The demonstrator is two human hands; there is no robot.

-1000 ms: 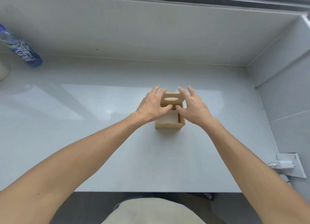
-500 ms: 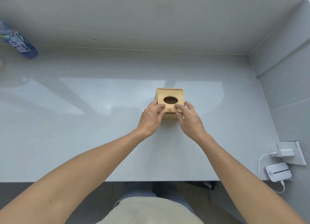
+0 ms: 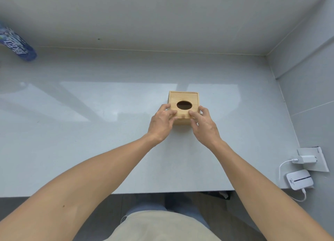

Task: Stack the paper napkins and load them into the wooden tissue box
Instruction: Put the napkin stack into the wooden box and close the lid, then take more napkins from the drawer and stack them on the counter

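**Both hands on closed wooden tissue box, mid-counter**

Square light-wood tissue box [image 3: 184,103] with dark oval slot [image 3: 184,105] in its lid sits upright on the glossy pale grey countertop [image 3: 90,132], roughly centre, slightly right. Lid flush on top. Nothing visible through the slot, too dark to tell.

Left hand [image 3: 161,121] at the box's near-left corner, fingers curled, thumb tip pressed on the lid's near edge, other fingers against the left side. Right hand [image 3: 203,123] at the near-right corner, thumb on the lid's near edge, fingers wrapped on the right side. Both hands clasp the box between them, neither lifting it off the surface as far as visible.

Blue labelled plastic bottle [image 3: 17,44] far left at the wall, well apart. White charger plug [image 3: 305,159] in a wall socket plate [image 3: 314,164] on the right; small white rounded device [image 3: 299,179] with cable just below it.
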